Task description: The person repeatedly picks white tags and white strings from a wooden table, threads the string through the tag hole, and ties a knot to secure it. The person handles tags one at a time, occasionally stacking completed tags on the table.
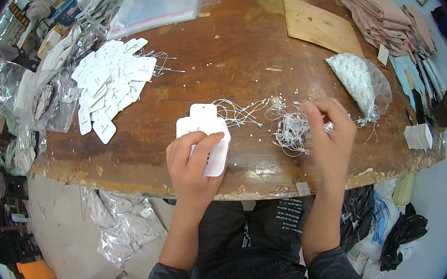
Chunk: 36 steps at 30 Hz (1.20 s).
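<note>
My left hand (194,163) grips several white paper hang tags (202,126) near the table's front edge. The tags bear small printed writing, and white strings (243,113) fan out to the right from behind them. My right hand (330,131) is raised over a tangled bunch of white tag strings (291,133). Its thumb and forefinger are brought close together; whether a thin string is between them I cannot make out. To the left lies a heap of white hang tags (108,81), some with strings spread at its upper right side.
Clear plastic bags (156,3) lie at the far left of the wooden table (232,58). A cardboard sheet (323,25), a filled plastic bag (356,80), folded pink garments (382,17) and a stack of white cards (418,136) are on the right. Bagged clothing (127,223) rests on the floor.
</note>
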Each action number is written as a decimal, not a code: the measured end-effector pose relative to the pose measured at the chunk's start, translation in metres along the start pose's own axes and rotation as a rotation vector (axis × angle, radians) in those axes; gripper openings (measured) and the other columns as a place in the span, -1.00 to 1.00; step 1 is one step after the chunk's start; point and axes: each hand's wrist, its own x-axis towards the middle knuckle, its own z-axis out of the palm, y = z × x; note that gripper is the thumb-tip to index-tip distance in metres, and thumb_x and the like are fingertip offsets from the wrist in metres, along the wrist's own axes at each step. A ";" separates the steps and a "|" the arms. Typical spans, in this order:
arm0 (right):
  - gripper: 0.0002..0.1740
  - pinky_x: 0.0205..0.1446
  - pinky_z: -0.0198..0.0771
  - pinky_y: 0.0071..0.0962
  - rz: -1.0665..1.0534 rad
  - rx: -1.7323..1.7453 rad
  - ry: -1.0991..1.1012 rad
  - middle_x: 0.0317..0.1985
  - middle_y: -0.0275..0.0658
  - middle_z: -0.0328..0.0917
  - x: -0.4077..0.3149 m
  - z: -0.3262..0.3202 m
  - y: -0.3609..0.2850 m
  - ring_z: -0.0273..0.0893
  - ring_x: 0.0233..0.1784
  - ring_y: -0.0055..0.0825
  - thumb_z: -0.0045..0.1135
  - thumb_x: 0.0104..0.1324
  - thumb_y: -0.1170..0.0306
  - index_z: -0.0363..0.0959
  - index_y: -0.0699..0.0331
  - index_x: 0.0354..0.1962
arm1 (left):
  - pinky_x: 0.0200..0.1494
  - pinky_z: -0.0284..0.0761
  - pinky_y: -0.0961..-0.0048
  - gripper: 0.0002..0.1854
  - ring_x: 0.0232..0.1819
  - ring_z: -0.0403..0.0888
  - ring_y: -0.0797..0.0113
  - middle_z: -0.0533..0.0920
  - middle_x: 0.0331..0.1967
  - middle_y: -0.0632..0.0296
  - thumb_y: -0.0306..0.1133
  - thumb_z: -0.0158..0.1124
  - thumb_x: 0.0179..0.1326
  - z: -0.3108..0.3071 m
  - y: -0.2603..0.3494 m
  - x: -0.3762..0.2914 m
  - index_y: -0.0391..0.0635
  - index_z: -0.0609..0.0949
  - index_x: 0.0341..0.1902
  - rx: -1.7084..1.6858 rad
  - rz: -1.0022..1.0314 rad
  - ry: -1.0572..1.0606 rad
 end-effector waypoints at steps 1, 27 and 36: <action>-0.81 -0.34 0.33 -0.48 -0.005 0.032 0.006 -0.51 -0.17 0.53 0.000 -0.002 -0.002 0.48 -0.46 -0.38 0.21 0.21 0.41 0.52 0.41 -0.45 | -0.09 0.31 0.31 -0.65 -0.19 0.48 0.23 0.53 -0.27 0.28 -0.46 0.41 -0.12 -0.001 0.001 -0.001 0.00 0.66 -0.16 -0.029 -0.018 -0.005; -0.71 -0.32 0.32 -0.57 0.445 1.632 -0.101 -0.32 -0.29 0.48 -0.021 0.024 -0.019 0.36 -0.41 -0.58 -0.02 0.42 0.34 0.42 0.37 -0.04 | -0.13 0.41 0.54 -0.80 -0.19 0.52 0.46 0.59 -0.24 0.20 -0.37 0.19 0.28 -0.009 0.031 -0.016 -0.30 0.62 -0.22 -0.993 -0.560 -0.495; -0.77 -0.32 0.37 -0.69 0.380 0.866 -0.059 -0.35 -0.24 0.57 -0.032 0.027 -0.043 0.45 -0.40 -0.68 -0.05 0.41 0.50 0.40 0.41 -0.03 | -0.10 0.41 0.54 -0.69 -0.12 0.47 0.53 0.57 -0.08 0.24 -0.32 0.02 0.41 0.000 0.022 -0.014 -0.30 0.48 0.07 -1.183 -0.761 -0.141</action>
